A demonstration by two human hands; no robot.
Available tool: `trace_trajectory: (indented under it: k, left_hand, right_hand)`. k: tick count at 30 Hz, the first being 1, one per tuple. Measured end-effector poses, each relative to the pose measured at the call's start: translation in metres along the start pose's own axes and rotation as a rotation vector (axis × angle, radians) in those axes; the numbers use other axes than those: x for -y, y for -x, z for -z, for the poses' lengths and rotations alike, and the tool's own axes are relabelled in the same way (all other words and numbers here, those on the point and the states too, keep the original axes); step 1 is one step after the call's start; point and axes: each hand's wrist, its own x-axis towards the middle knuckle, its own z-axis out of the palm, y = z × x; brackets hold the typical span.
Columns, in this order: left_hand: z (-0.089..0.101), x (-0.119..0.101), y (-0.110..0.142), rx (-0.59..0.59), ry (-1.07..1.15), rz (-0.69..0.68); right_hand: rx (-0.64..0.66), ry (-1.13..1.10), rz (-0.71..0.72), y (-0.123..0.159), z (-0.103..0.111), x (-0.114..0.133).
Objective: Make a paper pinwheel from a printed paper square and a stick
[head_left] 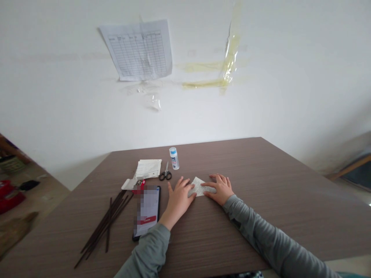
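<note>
A small piece of printed paper (198,187) lies on the brown table (269,170), one corner pointing toward the wall. My left hand (179,197) rests at its left side, fingers spread, thumb and fingertips touching the paper. From the right, my right hand (219,189) lays its fingers over the other side, also spread. Parts of the paper's edges are hidden under my fingers. Just beyond my left hand are black-handled scissors (165,174) and a white glue bottle (174,159) with a blue cap, standing upright.
A phone (149,212) lies left of my left forearm. Dark thin sticks (107,224) are bunched farther left. Behind them sit a small red and white box (138,185) and a stack of papers (148,168). The wall carries a taped printed sheet (140,50).
</note>
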Motion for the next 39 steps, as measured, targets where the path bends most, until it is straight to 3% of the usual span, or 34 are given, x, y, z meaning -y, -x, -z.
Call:
trace_trajectory:
  k: [10, 18, 35, 39]
  left_hand:
    - [-0.006, 0.008, -0.006, -0.048, 0.026, -0.001]
    - [0.002, 0.006, -0.006, 0.01, 0.029, 0.037]
    - [0.019, 0.026, 0.004, 0.099, 0.023, 0.087]
    - [0.024, 0.029, 0.006, 0.155, -0.002, 0.081]
  right_hand:
    - [-0.02, 0.037, -0.026, 0.002, -0.005, 0.016]
    - [0.054, 0.04, -0.119, 0.0, 0.01, 0.025]
    - [0.202, -0.054, -0.014, -0.014, 0.037, -0.028]
    - [0.225, -0.05, 0.024, -0.018, 0.035, -0.04]
